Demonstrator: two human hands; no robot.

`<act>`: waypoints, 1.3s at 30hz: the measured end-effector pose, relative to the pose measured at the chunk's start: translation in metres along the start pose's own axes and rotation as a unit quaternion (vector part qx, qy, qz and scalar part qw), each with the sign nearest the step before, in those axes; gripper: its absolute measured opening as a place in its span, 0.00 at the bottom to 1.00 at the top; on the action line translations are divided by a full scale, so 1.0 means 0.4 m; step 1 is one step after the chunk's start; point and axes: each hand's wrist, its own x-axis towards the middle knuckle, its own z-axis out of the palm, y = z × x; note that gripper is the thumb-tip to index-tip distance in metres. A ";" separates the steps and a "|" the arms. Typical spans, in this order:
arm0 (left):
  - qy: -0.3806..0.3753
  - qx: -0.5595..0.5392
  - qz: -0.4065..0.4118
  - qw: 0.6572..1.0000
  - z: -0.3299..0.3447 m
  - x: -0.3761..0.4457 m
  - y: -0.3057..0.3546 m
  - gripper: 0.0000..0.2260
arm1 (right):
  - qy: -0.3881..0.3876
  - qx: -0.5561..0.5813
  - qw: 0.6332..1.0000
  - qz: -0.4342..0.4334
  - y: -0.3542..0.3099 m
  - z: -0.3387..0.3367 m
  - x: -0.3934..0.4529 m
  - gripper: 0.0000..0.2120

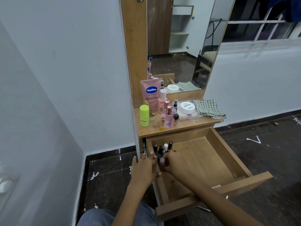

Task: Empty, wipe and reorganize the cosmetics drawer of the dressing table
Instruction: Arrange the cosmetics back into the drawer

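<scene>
Head view, dressing table with drawer (216,154) pulled fully out; wooden floor of the drawer mostly bare. Back left corner of the drawer: a cluster of small nail polish bottles (162,148), dark caps and one white cap, standing upright. Left hand (144,167) at the drawer's left wall, fingers curled toward the cluster; whether it grips anything cannot be told. Right hand (170,162) inside the drawer just beside the left, fingers closed around a small pink bottle (162,161), blurred. Tabletop (187,125) above the drawer carries: pink Vaseline tube (150,95) upright at the back left; lime green stick (144,115) in front of it; several small pink and clear bottles (167,115) grouped at centre; white round jar (187,107) on a clear flat case (191,115); folded green checked cloth (209,108) at the right edge. Mirror (182,46) stands behind the tabletop.
</scene>
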 end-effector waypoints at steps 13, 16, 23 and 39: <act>0.004 -0.002 0.004 1.000 -0.002 -0.007 -0.002 0.26 | -0.031 -0.023 0.999 0.035 -0.007 0.019 -0.001 0.08; 0.005 -0.020 -0.003 1.000 -0.007 -0.009 0.001 0.26 | -0.047 -0.027 0.998 0.021 0.022 -0.037 0.005 0.07; -0.006 -0.014 -0.005 1.000 -0.021 -0.015 0.012 0.26 | 0.223 0.124 0.966 0.031 0.007 -0.140 0.064 0.13; -0.021 -0.009 -0.024 0.999 -0.014 -0.007 0.010 0.30 | 0.372 -0.011 0.928 -0.035 -0.079 -0.118 0.134 0.12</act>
